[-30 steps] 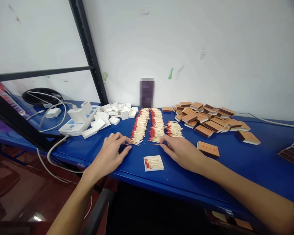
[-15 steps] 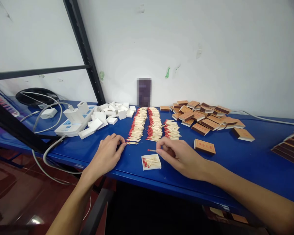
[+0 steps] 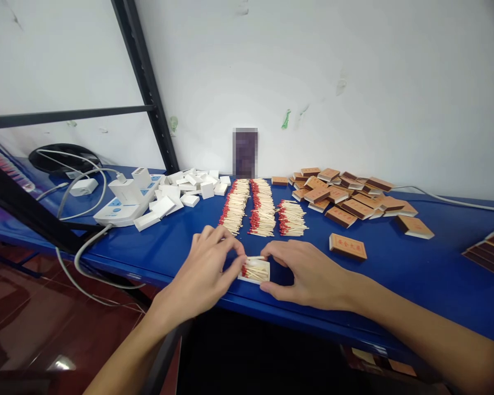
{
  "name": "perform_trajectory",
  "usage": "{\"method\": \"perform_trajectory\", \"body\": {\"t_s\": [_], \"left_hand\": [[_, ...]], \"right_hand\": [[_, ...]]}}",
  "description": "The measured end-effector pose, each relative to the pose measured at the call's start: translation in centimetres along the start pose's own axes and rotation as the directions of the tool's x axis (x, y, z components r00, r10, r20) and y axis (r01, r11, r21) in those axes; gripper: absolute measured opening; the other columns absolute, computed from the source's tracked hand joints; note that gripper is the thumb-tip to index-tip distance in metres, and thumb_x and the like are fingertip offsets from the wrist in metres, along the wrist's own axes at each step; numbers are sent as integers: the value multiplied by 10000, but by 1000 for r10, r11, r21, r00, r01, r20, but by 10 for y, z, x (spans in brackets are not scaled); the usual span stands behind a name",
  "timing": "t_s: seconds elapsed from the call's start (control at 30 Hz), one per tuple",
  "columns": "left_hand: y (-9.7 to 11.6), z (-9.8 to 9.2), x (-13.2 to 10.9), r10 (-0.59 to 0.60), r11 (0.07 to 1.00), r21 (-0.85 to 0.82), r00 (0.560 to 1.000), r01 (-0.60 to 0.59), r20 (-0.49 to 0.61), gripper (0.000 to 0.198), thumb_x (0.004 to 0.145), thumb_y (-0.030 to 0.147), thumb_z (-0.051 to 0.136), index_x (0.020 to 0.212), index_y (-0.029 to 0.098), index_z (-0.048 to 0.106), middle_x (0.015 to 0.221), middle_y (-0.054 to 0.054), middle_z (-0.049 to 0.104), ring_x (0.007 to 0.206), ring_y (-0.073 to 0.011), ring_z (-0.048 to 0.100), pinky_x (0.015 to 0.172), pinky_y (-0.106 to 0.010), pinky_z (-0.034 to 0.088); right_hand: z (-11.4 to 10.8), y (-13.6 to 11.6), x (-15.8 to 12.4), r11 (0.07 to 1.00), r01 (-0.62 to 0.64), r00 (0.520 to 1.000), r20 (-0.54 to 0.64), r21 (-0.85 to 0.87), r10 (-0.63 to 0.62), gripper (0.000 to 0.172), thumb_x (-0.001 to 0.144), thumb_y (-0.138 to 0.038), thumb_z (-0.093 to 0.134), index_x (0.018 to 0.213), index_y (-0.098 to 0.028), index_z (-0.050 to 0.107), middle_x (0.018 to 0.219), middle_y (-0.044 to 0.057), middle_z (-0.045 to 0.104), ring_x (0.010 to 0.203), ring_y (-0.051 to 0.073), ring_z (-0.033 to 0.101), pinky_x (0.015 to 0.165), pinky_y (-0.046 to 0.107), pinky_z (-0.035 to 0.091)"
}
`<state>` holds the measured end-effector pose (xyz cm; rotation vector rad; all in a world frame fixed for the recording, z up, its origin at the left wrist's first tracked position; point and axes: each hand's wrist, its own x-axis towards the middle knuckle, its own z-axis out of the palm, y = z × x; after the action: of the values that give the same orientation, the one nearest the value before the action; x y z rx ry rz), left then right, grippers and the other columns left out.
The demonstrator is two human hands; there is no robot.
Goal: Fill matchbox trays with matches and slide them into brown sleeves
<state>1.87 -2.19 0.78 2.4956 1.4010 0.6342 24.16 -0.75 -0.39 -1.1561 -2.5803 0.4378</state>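
Left hand (image 3: 206,270) and right hand (image 3: 310,270) flank a white rectangular tray (image 3: 253,281) of red-tipped wooden matches (image 3: 256,272) near the blue tabletop's (image 3: 407,269) front edge. Whether either grasps anything is unclear.

Glossy table (image 3: 415,258) (smooth, too), wooden matches (image 3: 262,211), matt cardboard matchboxes (image 3: 357,208)

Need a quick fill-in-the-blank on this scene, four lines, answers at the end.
1. The small white tray between the left hand and the right hand contains red-headed ____.
2. On the table, the rows of matches beyond the tray number ____.
3. From the person's view, the pile of brown matchboxes lies to the ____ of those rows.
4. The tabletop's colour is ____.

Missing words: matches; three; right; blue.
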Motion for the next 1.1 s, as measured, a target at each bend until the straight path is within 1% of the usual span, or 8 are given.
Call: {"method": "perform_trajectory", "body": {"t_s": [0.13,0.27,0.37,0.5,0.67,0.8,1.03,1.1], "left_hand": [[4,7,-2,76,996,-56,995,-73,61,202,992,338,451,952,229,616,1030,-33,566,1001,-222,458,853,-388,353],[-9,5,0,52,998,-48,999,-52,11,222,1008,345,420,1089,271,613,1048,-23,564,996,-213,460,868,-388,364],[-24,2,4,30,1000,2,999,-30,-28,253,1015,319,397,1162,290,601,1068,-26,561,996,-214,458,880,-393,372],[-33,3,8,16,998,67,1000,-15,-12,228,992,371,454,1092,280,637,1059,-34,560,984,-226,454,886,-415,368],[-27,6,11,21,994,105,1000,-22,7,224,982,371,466,967,230,640,1014,-46,568,941,-231,447,819,-398,366],[-17,1,9,45,999,-10,998,-46,-36,212,992,345,450,952,221,618,1006,-39,579,935,-216,456,835,-389,364],[-4,1,2,118,985,-128,993,-117,1,132,945,284,536,910,242,656,989,-28,581,974,-208,480,873,-372,365],[-6,4,1,111,977,-179,993,-116,-34,118,939,269,546,896,232,650,962,-21,601,954,-196,501,877,-362,372]], "right_hand": [[0,2,0,1000,21,999,-35,1,-21,344,834,-482,629,1026,-200,585,897,31,655,787,197,583,699,315,395],[-5,7,1,998,63,996,-65,27,-61,284,929,-437,502,1055,-193,570,867,35,634,740,182,568,663,300,391],[-7,13,4,1000,15,990,-143,15,-13,223,976,-324,400,1030,-188,568,822,30,619,710,170,554,654,293,383],[-5,20,8,999,-25,979,-202,-20,21,166,951,-246,418,975,-191,572,761,13,598,685,160,534,652,284,374],[-3,22,9,998,-58,973,-226,-35,49,141,933,-240,430,930,-198,564,726,2,581,655,153,514,620,275,362],[-1,26,13,988,-121,966,-241,-100,94,149,933,-263,442,958,-200,575,725,1,569,628,150,497,592,270,340],[2,29,24,988,-100,975,-211,-116,74,150,942,-268,481,903,-203,610,714,0,572,639,148,495,601,268,337],[1,27,23,995,-51,974,-226,-87,30,152,944,-245,478,879,-200,608,704,-6,565,624,138,483,602,265,341]]}}
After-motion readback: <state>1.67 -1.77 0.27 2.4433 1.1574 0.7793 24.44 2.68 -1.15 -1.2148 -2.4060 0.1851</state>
